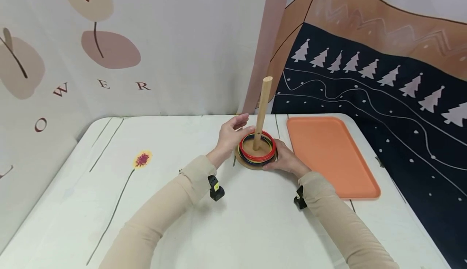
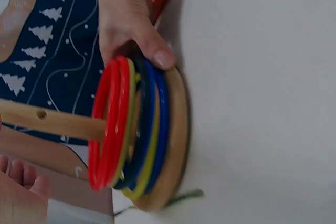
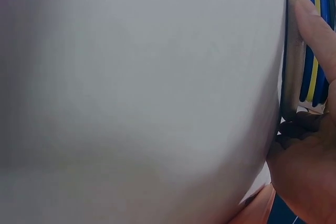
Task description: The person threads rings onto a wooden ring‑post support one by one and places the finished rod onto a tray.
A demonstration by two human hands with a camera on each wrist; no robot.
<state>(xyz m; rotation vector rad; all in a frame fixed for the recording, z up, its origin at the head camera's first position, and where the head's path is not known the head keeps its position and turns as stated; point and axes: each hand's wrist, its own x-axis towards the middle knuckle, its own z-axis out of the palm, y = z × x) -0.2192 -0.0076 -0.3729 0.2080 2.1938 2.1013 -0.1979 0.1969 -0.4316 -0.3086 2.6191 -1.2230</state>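
A round wooden base (image 1: 243, 162) with an upright wooden post (image 1: 263, 106) stands on the table. Red, yellow and blue rings (image 2: 118, 124) lie stacked around the foot of the post, the red ones on top. My right hand (image 1: 288, 160) grips the base at its right side, its thumb (image 3: 315, 30) along the near edge and its other fingers partly hidden behind. On the other side, my left hand (image 1: 231, 136) is held beside the post with its fingers extended, thumb over the red rings in the head view. Nothing is in its grasp.
To the right of the base lies an orange tray (image 1: 332, 155). A white cloth with printed flowers covers the table (image 1: 175, 220). Patterned curtains (image 1: 182, 46) hang behind its far edge, and dark tree-printed fabric (image 1: 365, 82) hangs at the right.
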